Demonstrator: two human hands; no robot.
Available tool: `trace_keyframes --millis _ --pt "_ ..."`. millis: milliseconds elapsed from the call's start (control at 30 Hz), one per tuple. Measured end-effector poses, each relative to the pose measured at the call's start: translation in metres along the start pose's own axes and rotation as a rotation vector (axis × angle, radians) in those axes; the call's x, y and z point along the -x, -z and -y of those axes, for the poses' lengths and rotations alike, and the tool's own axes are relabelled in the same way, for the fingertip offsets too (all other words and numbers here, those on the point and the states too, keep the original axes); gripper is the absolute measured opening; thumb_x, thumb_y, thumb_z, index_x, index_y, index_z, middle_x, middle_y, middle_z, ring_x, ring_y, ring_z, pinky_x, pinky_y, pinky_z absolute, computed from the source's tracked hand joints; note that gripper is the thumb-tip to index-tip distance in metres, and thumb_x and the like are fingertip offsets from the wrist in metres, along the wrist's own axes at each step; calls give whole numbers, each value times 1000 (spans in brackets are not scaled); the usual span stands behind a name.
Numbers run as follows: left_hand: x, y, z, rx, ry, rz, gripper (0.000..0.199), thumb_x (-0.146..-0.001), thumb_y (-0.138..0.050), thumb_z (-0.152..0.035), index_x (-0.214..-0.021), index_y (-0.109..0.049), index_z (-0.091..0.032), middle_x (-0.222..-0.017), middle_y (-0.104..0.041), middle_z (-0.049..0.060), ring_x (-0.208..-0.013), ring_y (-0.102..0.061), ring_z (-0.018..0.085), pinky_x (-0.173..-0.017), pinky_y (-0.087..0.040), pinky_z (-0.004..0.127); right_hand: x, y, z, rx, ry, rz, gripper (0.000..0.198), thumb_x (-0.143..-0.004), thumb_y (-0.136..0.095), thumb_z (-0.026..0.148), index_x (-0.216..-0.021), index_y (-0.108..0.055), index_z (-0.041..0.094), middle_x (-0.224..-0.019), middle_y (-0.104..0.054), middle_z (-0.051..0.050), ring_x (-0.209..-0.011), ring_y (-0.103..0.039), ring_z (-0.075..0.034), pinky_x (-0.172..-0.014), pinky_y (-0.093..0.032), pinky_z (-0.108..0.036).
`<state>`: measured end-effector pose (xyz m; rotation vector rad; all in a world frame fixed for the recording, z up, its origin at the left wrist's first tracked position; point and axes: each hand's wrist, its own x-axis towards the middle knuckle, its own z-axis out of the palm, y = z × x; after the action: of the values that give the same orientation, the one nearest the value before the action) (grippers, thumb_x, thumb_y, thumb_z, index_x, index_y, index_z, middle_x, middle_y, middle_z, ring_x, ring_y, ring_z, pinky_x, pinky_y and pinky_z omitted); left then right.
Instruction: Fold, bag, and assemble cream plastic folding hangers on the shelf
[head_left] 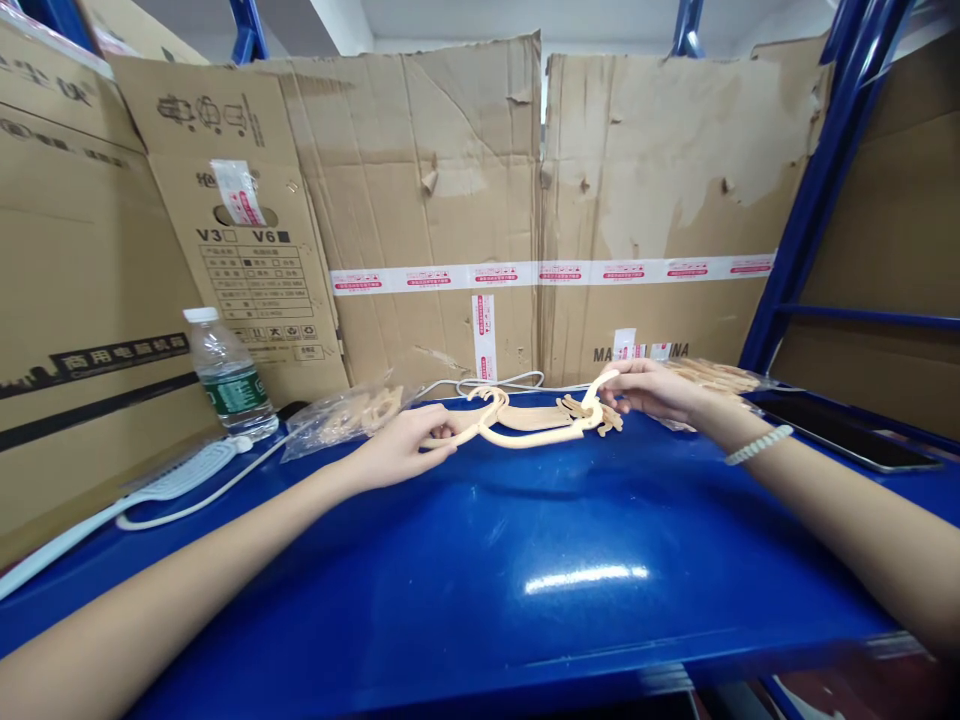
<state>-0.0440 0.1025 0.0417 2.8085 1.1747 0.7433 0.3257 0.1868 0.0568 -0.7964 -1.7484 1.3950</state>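
Note:
A cream plastic hanger (525, 440) is held just above the blue tabletop (480, 560), with a hook near its middle. My left hand (409, 445) is closed around its left arm. At the right end, my right hand (645, 388) pinches a cream curved piece (598, 388) that stands up from the hanger; whether the two are joined I cannot tell. Behind the hanger lie more flat beige hanger parts (536, 415). Small beige pieces (611, 420) sit in a heap below my right hand.
Clear plastic bags of beige parts lie at left (349, 415) and right (716, 376). A water bottle (232, 385) and a pale blue paddle-shaped item (184, 478) are on the left. A dark flat device (847, 432) rests at right. Cardboard panels (427, 200) wall the back.

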Motion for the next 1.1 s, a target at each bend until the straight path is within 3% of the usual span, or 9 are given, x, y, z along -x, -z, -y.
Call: trace_keyframes --millis 267,367,567,700,800,933,1100 --pt "2 -14 -23 63 31 197 10 -85 -50 -21 -88 -59 -17 -80 -61 2 -71 -55 14 -64 -42 24 7 -2 11 342 -182 310 13 -68 -69 24 -75 -63 15 -69 -64 -2 -60 -58 -11 -49 -42 -20" --pt "3 -16 -25 62 52 222 10 -85 -51 -23 -89 -59 -17 -77 -59 1 -67 -53 13 -62 -41 23 8 -8 14 513 -174 390 17 -71 -67 28 -81 -63 15 -73 -64 -1 -59 -56 -10 -51 -42 -21" --pt "3 -18 -23 59 27 211 12 -85 -53 -26 -88 -60 -17 -73 -57 -1 -64 -51 12 -61 -39 23 12 -36 11 772 -70 736 42 -69 -76 41 -99 -67 14 -69 -60 2 -61 -54 -11 -58 -42 -22" --pt "3 -19 -22 76 28 206 12 -86 -52 -25 -89 -60 -17 -71 -56 -1 -63 -50 12 -59 -37 22 13 -50 6 864 -25 730 38 -69 -76 46 -86 -69 13 -62 -55 3 -55 -48 -9 -53 -36 -21" --pt "4 -20 -22 79 29 211 11 -85 -52 -24 -89 -60 -17 -70 -55 -2 -62 -49 11 -59 -37 22 13 -44 6 923 -115 729 39 -71 -73 50 -79 -69 12 -57 -57 2 -52 -47 -9 -52 -36 -21" --pt "4 -20 -23 66 32 214 10 -85 -52 -22 -86 -60 -16 -69 -55 -2 -61 -48 11 -59 -36 22 13 -27 11 973 -222 699 46 -62 -76 55 -75 -70 11 -62 -61 -1 -58 -51 -12 -55 -38 -23" --pt "4 -20 -23 76 14 204 12 -85 -51 -24 -86 -60 -16 -69 -54 -1 -61 -48 12 -59 -36 22 14 -17 14 1012 -330 726 45 -60 -75 56 -70 -70 12 -56 -56 2 -53 -46 -10 -50 -33 -23"
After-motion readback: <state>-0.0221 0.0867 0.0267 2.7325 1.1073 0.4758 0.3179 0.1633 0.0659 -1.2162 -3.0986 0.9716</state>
